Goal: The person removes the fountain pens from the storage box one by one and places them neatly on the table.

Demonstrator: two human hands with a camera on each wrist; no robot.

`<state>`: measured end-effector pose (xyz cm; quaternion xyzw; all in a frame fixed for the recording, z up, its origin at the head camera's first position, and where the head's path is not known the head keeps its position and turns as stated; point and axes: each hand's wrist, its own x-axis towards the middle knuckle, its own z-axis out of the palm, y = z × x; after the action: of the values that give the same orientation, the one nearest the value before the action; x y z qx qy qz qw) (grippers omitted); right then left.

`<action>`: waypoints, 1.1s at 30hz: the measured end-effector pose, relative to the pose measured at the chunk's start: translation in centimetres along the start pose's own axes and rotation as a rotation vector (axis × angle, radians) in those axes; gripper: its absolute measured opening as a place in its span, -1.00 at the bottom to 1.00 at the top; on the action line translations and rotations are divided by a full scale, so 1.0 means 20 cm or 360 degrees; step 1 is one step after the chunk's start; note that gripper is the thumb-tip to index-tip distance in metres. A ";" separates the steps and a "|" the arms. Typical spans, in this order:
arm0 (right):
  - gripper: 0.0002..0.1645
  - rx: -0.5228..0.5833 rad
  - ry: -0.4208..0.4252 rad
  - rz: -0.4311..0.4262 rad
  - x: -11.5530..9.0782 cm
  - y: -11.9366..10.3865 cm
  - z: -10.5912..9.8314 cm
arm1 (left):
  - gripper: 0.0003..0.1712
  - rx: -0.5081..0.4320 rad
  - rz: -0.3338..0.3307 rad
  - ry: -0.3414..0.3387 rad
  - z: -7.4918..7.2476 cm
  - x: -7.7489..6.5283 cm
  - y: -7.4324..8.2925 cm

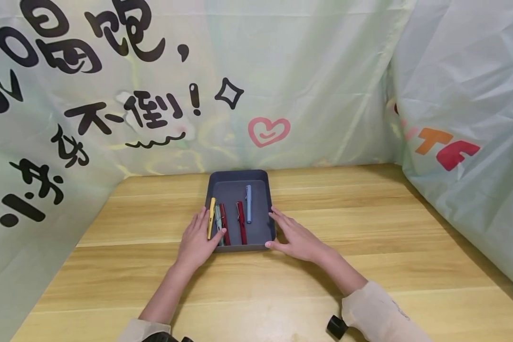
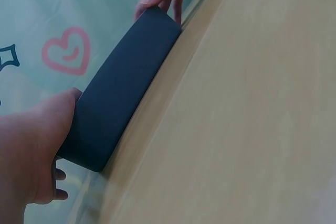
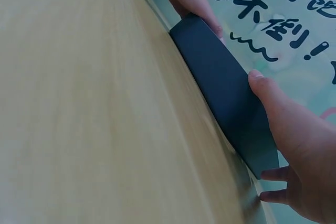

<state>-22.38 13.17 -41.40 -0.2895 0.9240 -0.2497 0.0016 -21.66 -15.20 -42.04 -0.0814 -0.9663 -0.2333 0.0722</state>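
Observation:
A dark blue-grey rectangular tray (image 1: 260,202) lies on the table, seen from above in the head view. My left hand (image 1: 198,242) grips its left side, thumb over the front left rim and fingers along the outside. At the front right corner my right hand (image 1: 297,240) holds the other side, its thumb at the rim. Inside lie several pens: a yellow pen (image 1: 211,219) leaning at the left wall, a pale green pen (image 1: 218,219), two dark red pens and a blue pen (image 1: 249,204). Both wrist views show the tray's outer front wall (image 2: 123,85) between the hands.
The wooden table (image 1: 359,213) extends to both sides and in front of the tray. Behind it hangs a pale green printed cloth (image 1: 325,85) with black lettering and a pink heart, and more cloth (image 1: 466,104) hangs at the right.

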 end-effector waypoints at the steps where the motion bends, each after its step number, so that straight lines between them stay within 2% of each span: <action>1: 0.01 0.0002 0.0003 -0.0001 0.00 0.00 0.00 | -0.06 0.0000 0.0000 -0.0001 0.00 0.00 0.01; 11: 0.02 -0.0008 0.0028 -0.0015 -0.04 0.03 -0.02 | -0.06 -0.0012 0.0005 -0.0026 0.02 -0.01 0.04; 26: -0.02 0.0013 0.0032 -0.0013 -0.11 0.07 -0.06 | -0.12 -0.0021 0.0039 -0.0003 0.04 -0.03 0.13; 33: -0.03 0.0020 0.0020 0.0001 -0.15 0.08 -0.08 | -0.11 0.0020 0.0014 -0.0025 0.06 -0.05 0.17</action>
<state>-21.05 16.61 -41.20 -0.2875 0.9225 -0.2574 -0.0022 -20.23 -11.86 -41.74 -0.0870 -0.9679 -0.2263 0.0662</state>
